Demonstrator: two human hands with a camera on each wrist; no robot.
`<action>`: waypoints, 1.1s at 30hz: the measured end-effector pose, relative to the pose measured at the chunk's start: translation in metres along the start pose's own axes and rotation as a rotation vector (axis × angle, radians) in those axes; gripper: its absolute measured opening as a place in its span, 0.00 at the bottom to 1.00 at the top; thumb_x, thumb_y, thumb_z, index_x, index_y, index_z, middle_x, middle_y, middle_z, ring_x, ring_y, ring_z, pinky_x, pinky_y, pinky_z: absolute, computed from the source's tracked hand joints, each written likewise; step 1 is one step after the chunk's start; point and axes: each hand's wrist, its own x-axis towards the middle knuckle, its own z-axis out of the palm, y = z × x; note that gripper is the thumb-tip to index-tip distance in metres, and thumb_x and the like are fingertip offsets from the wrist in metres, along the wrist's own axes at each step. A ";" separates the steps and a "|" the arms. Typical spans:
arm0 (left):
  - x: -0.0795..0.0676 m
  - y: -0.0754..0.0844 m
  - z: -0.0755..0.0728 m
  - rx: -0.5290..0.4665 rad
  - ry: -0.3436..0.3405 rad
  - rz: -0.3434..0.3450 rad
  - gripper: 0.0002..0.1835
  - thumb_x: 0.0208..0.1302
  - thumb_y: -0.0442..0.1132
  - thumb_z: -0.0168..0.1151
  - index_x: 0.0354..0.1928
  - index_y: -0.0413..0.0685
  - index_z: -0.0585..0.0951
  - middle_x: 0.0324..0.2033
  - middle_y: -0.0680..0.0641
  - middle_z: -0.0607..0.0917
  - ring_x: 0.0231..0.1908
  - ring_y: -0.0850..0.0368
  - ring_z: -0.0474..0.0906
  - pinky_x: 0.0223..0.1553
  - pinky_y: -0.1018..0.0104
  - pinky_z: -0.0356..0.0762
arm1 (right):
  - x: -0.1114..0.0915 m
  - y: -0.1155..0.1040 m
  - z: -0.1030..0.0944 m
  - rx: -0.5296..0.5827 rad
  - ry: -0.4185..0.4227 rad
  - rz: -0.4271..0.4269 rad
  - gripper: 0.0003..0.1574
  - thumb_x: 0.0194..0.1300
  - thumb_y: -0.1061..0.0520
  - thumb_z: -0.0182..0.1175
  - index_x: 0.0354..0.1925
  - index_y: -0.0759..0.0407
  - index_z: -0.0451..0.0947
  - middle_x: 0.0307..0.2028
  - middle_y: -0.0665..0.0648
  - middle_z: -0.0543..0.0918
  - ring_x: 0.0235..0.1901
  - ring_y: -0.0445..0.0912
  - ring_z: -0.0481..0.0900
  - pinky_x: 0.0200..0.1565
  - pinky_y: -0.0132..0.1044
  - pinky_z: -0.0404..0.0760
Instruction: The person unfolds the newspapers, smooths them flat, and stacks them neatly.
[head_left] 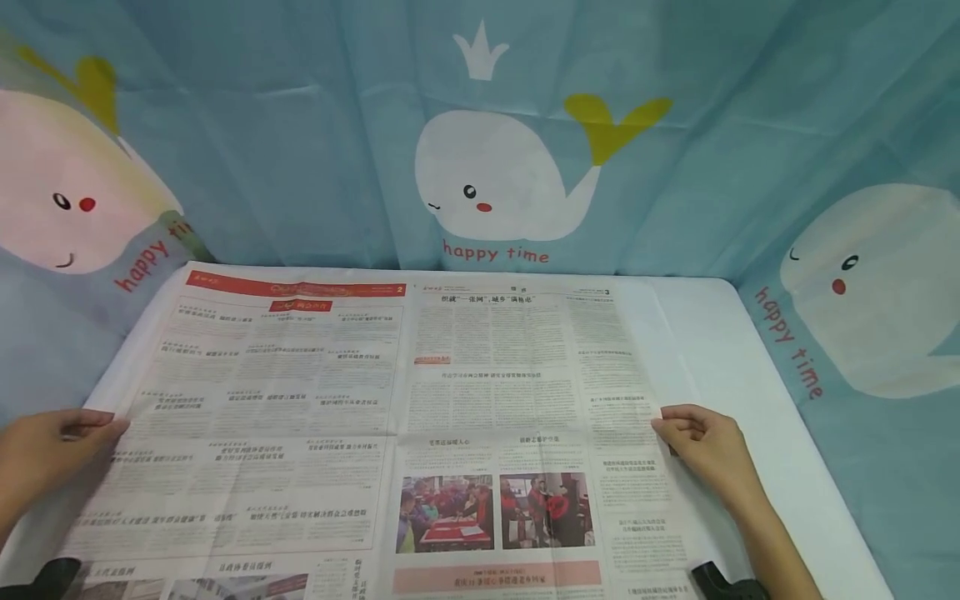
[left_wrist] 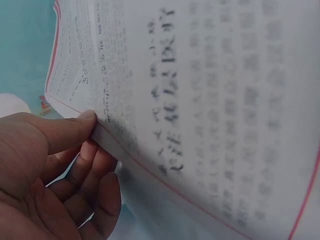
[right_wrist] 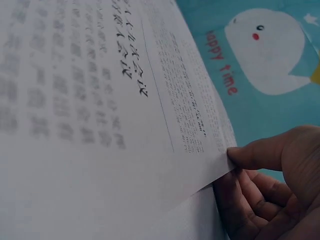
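Note:
A newspaper [head_left: 300, 367] is spread wide, two printed pages side by side, with a red banner at its top left and two colour photos low on the right page. My left hand [head_left: 63, 450] pinches its left edge between thumb and fingers; the left wrist view shows the thumb [left_wrist: 75, 129] on top of the paper. At the opposite edge my right hand [head_left: 708, 446] pinches the sheet the same way, thumb [right_wrist: 257, 154] on the printed side. Both sides of the newspaper bend where they are held. The bottom of the sheet runs out of the head view.
Beneath the newspaper is a white table [head_left: 757, 400], showing at the right and along the left edge. A blue curtain [head_left: 300, 167] with whale prints hangs behind and at both sides. Black objects [head_left: 727, 583] poke in at the bottom corners.

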 end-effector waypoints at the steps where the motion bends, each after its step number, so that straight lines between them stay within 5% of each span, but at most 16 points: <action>1: -0.001 -0.001 0.000 0.000 0.001 -0.001 0.27 0.73 0.39 0.66 0.54 0.14 0.75 0.41 0.19 0.82 0.32 0.33 0.83 0.35 0.43 0.76 | 0.001 0.000 0.001 -0.005 0.000 -0.002 0.30 0.72 0.46 0.69 0.58 0.69 0.83 0.43 0.61 0.92 0.31 0.34 0.85 0.33 0.29 0.83; 15: 0.003 -0.007 0.009 -0.014 0.042 -0.010 0.23 0.74 0.35 0.65 0.52 0.14 0.75 0.45 0.16 0.80 0.39 0.25 0.81 0.33 0.45 0.77 | 0.001 -0.004 0.013 -0.109 0.148 -0.088 0.20 0.66 0.58 0.72 0.52 0.67 0.86 0.37 0.61 0.92 0.27 0.36 0.84 0.29 0.27 0.81; 25: -0.010 0.009 0.005 -0.040 0.032 -0.042 0.22 0.74 0.33 0.63 0.54 0.13 0.73 0.47 0.15 0.79 0.42 0.22 0.80 0.33 0.46 0.77 | 0.001 -0.004 0.017 -0.146 0.189 -0.131 0.17 0.64 0.61 0.72 0.50 0.70 0.86 0.33 0.61 0.91 0.26 0.39 0.83 0.26 0.27 0.79; 33: -0.005 0.005 0.009 -0.046 0.063 -0.062 0.23 0.75 0.34 0.62 0.57 0.15 0.73 0.45 0.17 0.80 0.37 0.27 0.81 0.37 0.41 0.77 | -0.001 -0.002 0.017 -0.140 0.210 -0.138 0.15 0.65 0.62 0.72 0.49 0.68 0.87 0.33 0.60 0.90 0.27 0.37 0.81 0.27 0.27 0.78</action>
